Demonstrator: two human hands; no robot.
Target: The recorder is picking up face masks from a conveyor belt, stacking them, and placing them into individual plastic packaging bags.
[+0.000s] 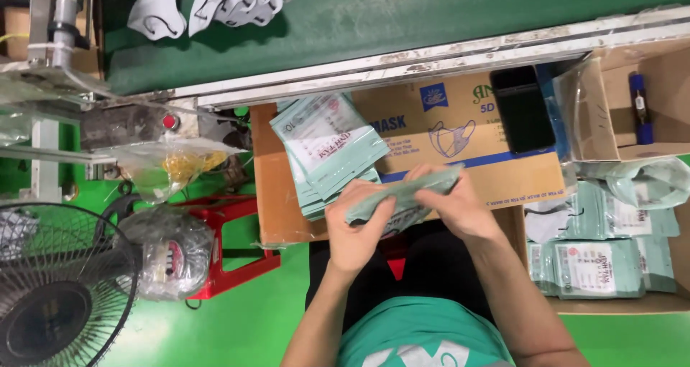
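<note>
Bright green flooring and a dark green conveyor belt [402, 15] frame a packing station seen from above, where a person sits at a flat cardboard box [460, 133] serving as a bench. Both hands are closed on one slim pale-green packet [406, 196], held just above the box's near edge: the left hand [357, 227] pinches its lower end, the right hand [460, 203] covers its upper end. Just beside it, to the left on the box, lies a fanned stack of matching packets [330, 151], too overlapped to count. More finished packets [600, 248] fill an open carton at the right, at least four showing, so much of the work looks done while some remains. One black phone [522, 108] rests on the box. Several white face masks [208, 4], about four, lie loose on the belt. Farther left stand one red stool [230, 248], one black fan [57, 284] and one clear bag of yellow bits [176, 167]
</note>
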